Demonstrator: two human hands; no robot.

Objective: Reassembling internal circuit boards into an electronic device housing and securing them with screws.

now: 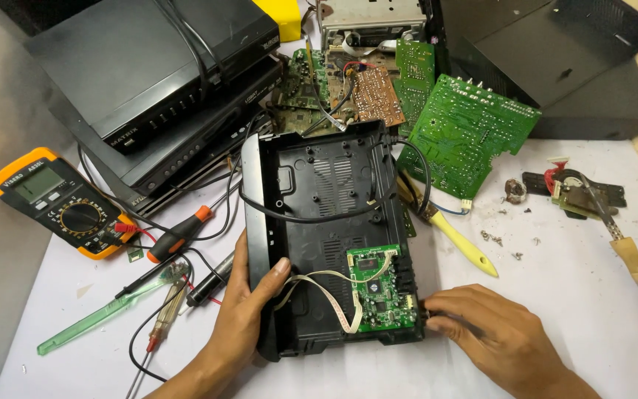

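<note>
Black casing point(319, 185) holds green circuit board point(382, 290).

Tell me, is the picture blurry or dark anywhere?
Head view: mostly sharp and evenly lit; the small green board in the black case is crisp. Soft shadows lie under the left hand and right hand. The black boxes top left show faint glare; the far corners look darker.
</note>
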